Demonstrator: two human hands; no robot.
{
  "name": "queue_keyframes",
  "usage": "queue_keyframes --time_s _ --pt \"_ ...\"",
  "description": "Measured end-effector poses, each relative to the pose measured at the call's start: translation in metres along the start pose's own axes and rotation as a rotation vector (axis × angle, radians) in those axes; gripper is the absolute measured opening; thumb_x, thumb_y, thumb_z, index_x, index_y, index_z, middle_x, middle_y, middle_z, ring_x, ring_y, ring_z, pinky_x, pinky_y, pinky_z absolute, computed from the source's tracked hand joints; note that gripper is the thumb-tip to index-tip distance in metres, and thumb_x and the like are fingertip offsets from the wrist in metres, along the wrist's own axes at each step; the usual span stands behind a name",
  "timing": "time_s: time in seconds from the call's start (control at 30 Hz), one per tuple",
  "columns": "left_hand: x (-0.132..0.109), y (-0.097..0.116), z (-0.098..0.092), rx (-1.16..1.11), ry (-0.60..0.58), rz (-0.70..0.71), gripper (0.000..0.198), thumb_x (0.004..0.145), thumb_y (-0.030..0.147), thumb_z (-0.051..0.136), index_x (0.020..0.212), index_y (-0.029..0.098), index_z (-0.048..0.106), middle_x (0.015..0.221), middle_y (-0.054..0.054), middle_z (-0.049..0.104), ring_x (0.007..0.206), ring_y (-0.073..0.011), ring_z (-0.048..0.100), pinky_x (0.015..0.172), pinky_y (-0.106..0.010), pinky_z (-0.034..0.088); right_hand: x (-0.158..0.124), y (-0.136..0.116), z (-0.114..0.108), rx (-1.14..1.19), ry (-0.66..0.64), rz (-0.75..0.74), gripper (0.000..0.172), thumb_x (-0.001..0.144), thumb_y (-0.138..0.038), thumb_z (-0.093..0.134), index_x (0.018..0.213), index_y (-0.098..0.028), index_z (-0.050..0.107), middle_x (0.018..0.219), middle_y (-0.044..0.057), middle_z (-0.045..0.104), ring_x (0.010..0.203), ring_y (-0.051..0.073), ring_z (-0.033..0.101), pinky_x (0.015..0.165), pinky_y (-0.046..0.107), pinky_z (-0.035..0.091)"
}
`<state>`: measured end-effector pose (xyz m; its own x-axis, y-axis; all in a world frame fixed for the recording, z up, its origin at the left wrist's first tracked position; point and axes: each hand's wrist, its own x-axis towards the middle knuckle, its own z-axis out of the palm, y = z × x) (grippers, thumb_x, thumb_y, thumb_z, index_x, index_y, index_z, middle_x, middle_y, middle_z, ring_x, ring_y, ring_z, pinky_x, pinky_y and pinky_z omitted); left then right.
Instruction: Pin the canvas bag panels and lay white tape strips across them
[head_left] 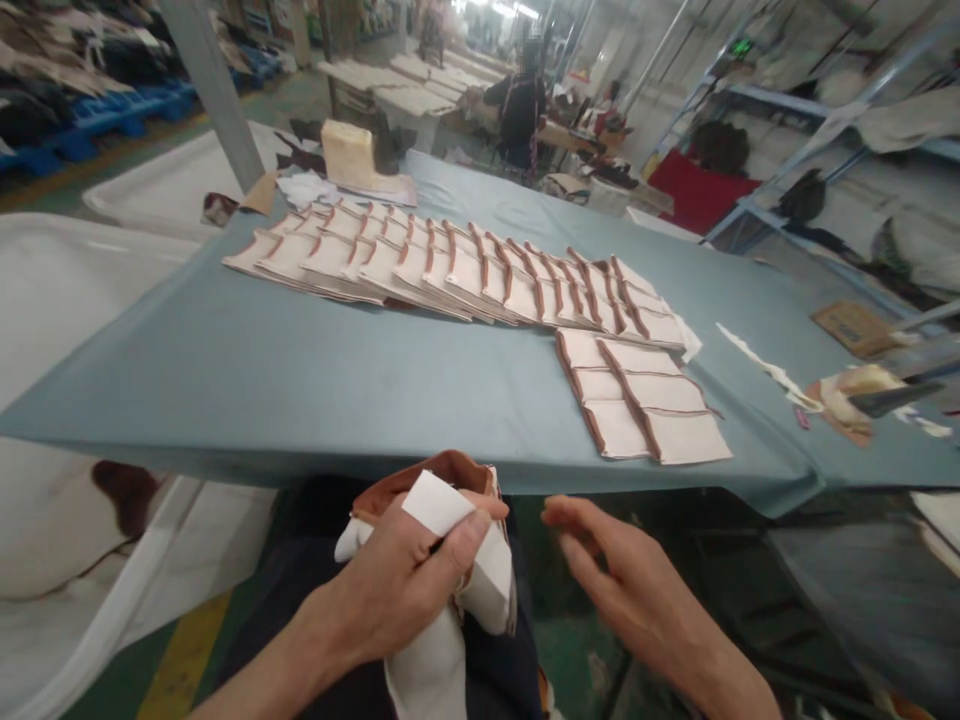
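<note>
My left hand [405, 570] is closed on a bunched cream piece of material [487, 580] with a brown inner side [450, 472], held over my lap just below the table's near edge. Under its thumb a small white square piece [437, 503] is also pinched; I cannot tell whether it is part of the material. The lower end of the cream piece hangs down between my legs. To the right, my right hand [615, 560] is apart from the material, its fingers loosely curved and spread, with nothing seen in them.
On the blue-green covered table [300, 370] lies a long overlapping row of cream panels [457, 260] with brown strips. Nearer, two similar panels [645, 400] lie at the front edge. White bins [75, 300] stand left. A person [519, 115] is behind; shelving [795, 110] is at right.
</note>
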<state>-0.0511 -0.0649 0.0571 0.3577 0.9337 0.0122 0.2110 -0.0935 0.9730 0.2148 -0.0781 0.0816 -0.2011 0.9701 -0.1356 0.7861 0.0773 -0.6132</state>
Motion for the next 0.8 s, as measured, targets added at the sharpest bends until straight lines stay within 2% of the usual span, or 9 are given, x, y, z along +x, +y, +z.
queue_keyframes --time_s 0.07,0.13,0.23,0.33,0.4,0.53,0.6,0.67,0.8 --pt "-0.003 0.002 -0.003 0.132 -0.02 0.095 0.044 0.11 0.039 0.045 0.124 0.021 0.083 0.092 -0.006 0.083 0.083 -0.022 0.076 0.082 -0.032 0.058 -0.001 -0.006 0.001 0.032 0.231 -0.016 0.029 0.104 -0.033 0.053 0.12 -0.024 0.076 0.115 0.008 0.085 0.103 0.024 0.081 0.093 0.036 0.061" --pt "-0.005 0.004 -0.007 0.231 -0.096 0.172 0.043 0.111 0.035 0.043 0.127 0.023 0.081 0.091 -0.005 0.084 0.086 -0.0226 0.077 0.086 -0.032 0.058 -0.001 -0.023 0.003 0.074 0.362 -0.079 0.024 0.105 -0.034 0.057 0.115 -0.025 0.078 0.112 0.008 0.085 0.102 0.024 0.08 0.091 0.035 0.062" --pt "-0.006 0.008 -0.01 0.342 -0.202 0.236 0.039 0.111 0.033 0.043 0.116 0.022 0.081 0.092 -0.006 0.083 0.086 -0.0232 0.077 0.084 -0.031 0.058 0.004 -0.055 0.012 0.217 0.301 -0.309 0.017 0.102 -0.03 0.066 0.113 -0.025 0.078 0.114 0.006 0.083 0.108 0.023 0.077 0.096 0.034 0.062" --pt "-0.007 0.009 -0.009 0.291 -0.249 0.276 0.037 0.11 0.031 0.043 0.1 0.02 0.077 0.092 -0.006 0.082 0.083 -0.0219 0.076 0.079 -0.03 0.057 0.011 -0.077 0.028 0.354 0.203 -0.455 0.01 0.099 -0.029 0.07 0.106 -0.024 0.074 0.109 0.006 0.083 0.108 0.022 0.077 0.095 0.034 0.062" --pt "-0.01 0.008 -0.008 0.239 -0.239 0.265 0.034 0.108 0.028 0.043 0.097 0.02 0.075 0.092 -0.005 0.081 0.081 -0.0207 0.074 0.076 -0.029 0.056 0.013 -0.083 0.038 0.327 0.284 -0.464 0.012 0.097 -0.027 0.071 0.108 -0.023 0.073 0.109 0.007 0.083 0.107 0.023 0.077 0.093 0.036 0.063" --pt "-0.014 0.006 -0.004 0.323 -0.163 0.129 0.034 0.105 0.028 0.043 0.091 0.02 0.073 0.08 -0.005 0.077 0.074 -0.0225 0.071 0.074 -0.033 0.052 0.004 -0.086 0.054 0.109 0.56 -0.506 0.014 0.097 -0.021 0.071 0.109 -0.026 0.071 0.108 0.007 0.083 0.101 0.025 0.077 0.094 0.041 0.06" --pt "-0.015 0.007 -0.003 0.365 -0.165 0.108 0.035 0.105 0.03 0.044 0.088 0.02 0.073 0.079 -0.006 0.076 0.073 -0.0231 0.07 0.072 -0.034 0.051 -0.001 -0.087 0.061 0.069 0.569 -0.517 0.012 0.097 -0.023 0.072 0.109 -0.026 0.072 0.11 0.008 0.083 0.101 0.026 0.076 0.095 0.042 0.058" --pt "-0.015 0.009 -0.002 0.377 -0.198 0.135 0.032 0.103 0.028 0.046 0.088 0.021 0.073 0.082 -0.006 0.077 0.075 -0.0228 0.07 0.072 -0.033 0.049 -0.004 -0.087 0.065 0.102 0.529 -0.458 0.016 0.097 -0.026 0.072 0.113 -0.023 0.072 0.117 0.01 0.083 0.107 0.027 0.076 0.097 0.044 0.057" --pt "-0.015 0.014 -0.003 0.418 -0.304 0.203 0.025 0.095 0.018 0.047 0.086 0.02 0.071 0.084 -0.005 0.078 0.074 -0.0211 0.069 0.069 -0.031 0.045 -0.004 -0.083 0.07 0.384 0.366 -0.328 0.007 0.098 -0.021 0.068 0.103 -0.023 0.073 0.114 0.009 0.083 0.109 0.023 0.075 0.095 0.038 0.057"
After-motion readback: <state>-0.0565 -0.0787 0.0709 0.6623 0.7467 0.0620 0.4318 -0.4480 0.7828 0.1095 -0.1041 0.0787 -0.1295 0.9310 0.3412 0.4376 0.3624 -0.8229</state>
